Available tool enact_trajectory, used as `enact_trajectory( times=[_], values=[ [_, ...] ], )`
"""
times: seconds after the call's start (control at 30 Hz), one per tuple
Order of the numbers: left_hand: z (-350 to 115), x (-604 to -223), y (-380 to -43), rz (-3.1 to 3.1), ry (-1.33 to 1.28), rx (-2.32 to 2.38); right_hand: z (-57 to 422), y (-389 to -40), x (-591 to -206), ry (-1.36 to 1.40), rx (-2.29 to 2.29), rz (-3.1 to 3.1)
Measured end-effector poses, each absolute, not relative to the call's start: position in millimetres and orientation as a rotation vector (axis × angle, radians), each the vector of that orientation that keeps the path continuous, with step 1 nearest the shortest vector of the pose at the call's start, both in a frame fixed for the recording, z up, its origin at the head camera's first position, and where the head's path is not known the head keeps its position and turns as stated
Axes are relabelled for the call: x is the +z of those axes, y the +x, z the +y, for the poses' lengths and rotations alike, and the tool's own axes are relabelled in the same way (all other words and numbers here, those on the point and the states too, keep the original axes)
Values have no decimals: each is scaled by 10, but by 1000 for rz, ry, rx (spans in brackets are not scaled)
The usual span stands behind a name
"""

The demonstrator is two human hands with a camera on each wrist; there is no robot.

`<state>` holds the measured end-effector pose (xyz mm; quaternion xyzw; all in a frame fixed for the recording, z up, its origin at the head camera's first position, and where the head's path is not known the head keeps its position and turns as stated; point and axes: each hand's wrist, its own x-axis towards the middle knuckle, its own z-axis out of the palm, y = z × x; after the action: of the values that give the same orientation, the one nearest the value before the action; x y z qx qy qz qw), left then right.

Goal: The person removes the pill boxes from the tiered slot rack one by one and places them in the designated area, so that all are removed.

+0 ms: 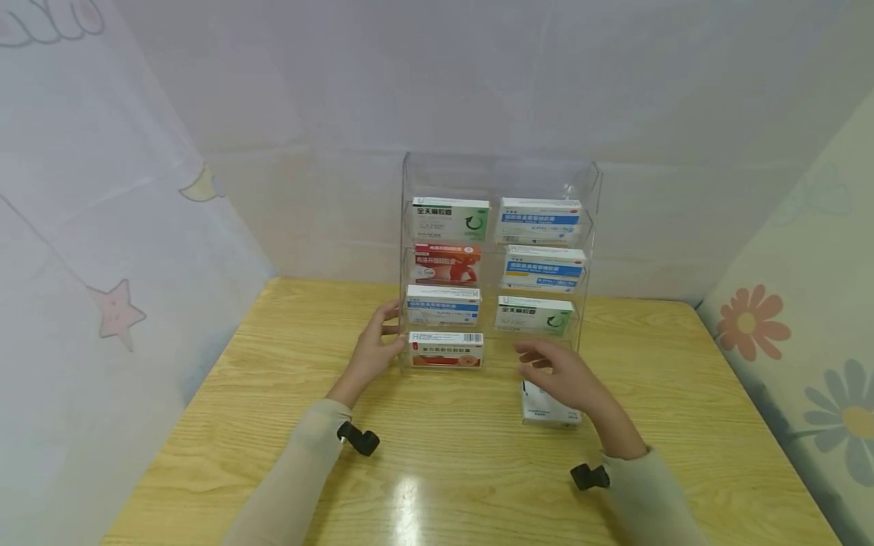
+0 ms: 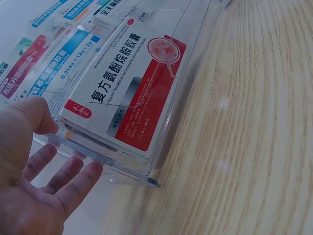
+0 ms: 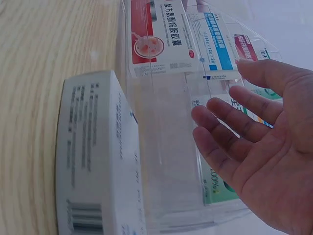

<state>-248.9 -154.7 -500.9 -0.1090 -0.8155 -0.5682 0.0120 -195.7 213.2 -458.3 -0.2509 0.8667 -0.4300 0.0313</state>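
A clear acrylic display rack holds medicine boxes in two columns. My left hand is at the rack's lower left side, fingertips right at the clear side wall and thumb near the front edge. Beside it sits a white-and-red medicine box in the bottom left pocket. My right hand hovers with loosely bent fingers before the bottom right pocket, holding nothing. Below that hand, a white medicine box lies on the table, partly hidden by it. In the right wrist view, a green-and-white box shows behind the fingers.
Higher up the rack are a red box, blue-and-white boxes and another green-and-white box. The wooden table meets a pale cloth backdrop behind the rack. Patterned walls stand at both sides.
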Motion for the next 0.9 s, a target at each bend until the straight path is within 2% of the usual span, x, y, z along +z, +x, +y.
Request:
enact_trajectory(
  times=[0.37, 0.9],
  values=[
    [-1540, -5001, -2490, -2546, -325, -1771, 1912, -2083, -4717, -722, -1516, 2648],
    [-1544, -5009, -2496, -2542, -332, -1785, 1652, -2212, -4809, -530, -1547, 2624]
  ],
)
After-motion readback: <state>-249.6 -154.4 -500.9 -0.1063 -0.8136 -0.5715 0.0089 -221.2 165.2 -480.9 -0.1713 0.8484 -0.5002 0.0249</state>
